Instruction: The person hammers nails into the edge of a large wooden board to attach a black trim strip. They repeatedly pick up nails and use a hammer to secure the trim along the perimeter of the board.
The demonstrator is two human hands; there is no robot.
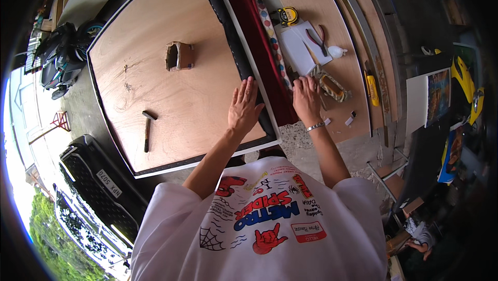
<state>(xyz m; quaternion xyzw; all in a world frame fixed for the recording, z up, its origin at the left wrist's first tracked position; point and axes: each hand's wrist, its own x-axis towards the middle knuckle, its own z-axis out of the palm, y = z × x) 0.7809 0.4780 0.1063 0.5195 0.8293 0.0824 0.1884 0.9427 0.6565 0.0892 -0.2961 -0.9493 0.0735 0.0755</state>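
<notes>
My left hand (244, 108) lies flat, fingers together and stretched out, on the black padded strip (236, 55) along the right edge of a large wooden panel (192, 104). My right hand (307, 102) is over the right-hand work surface, beside a camouflage-patterned pouch (332, 85). Its fingers are curled together at the pouch's left end; what they hold, if anything, is hidden. Between the panel and that surface hangs dark red cloth (277, 86), bordered by a dotted strip (267, 26). On the panel rest a hammer (147, 131) and a small open cardboard box (181, 55).
Right of the cloth lie a yellow tape measure (288, 16), white paper sheets (300, 50), red-handled pliers (317, 41), a small white bottle (337, 51) and a yellow utility knife (372, 89). A motorbike (62, 55) stands beyond the panel at the left; a person (420, 237) is at the lower right.
</notes>
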